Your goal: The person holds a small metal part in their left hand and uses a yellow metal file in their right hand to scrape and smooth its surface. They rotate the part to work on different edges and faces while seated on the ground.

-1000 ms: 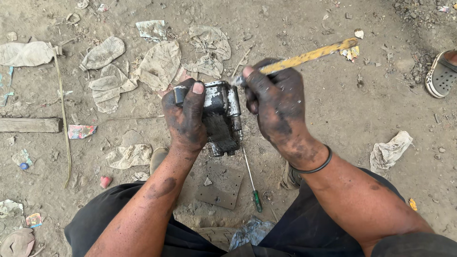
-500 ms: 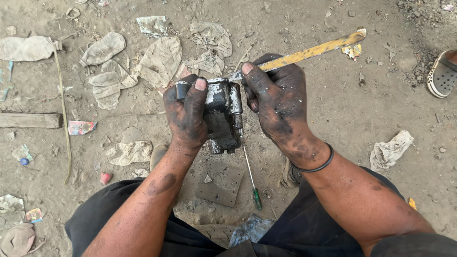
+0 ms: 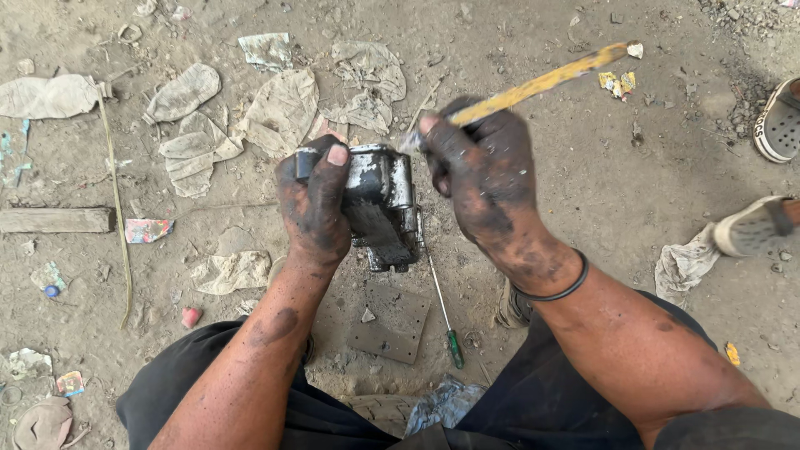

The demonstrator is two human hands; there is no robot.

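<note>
Greasy metal engine part (image 3: 379,204) sits above the dirt ground (image 3: 633,200), centre of scene. I note my left hand (image 3: 315,208) clamped on its left side; my right hand (image 3: 483,179) grips a yellow-handled tool (image 3: 542,82) just right. A green-handled screwdriver (image 3: 442,304) lies nearer.

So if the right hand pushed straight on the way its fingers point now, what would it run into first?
The right hand points toward the left, and its fingertips nearly touch the greasy metal block gripped by the left hand. It would probably meet that block first, though the single view leaves depth uncertain.
</note>
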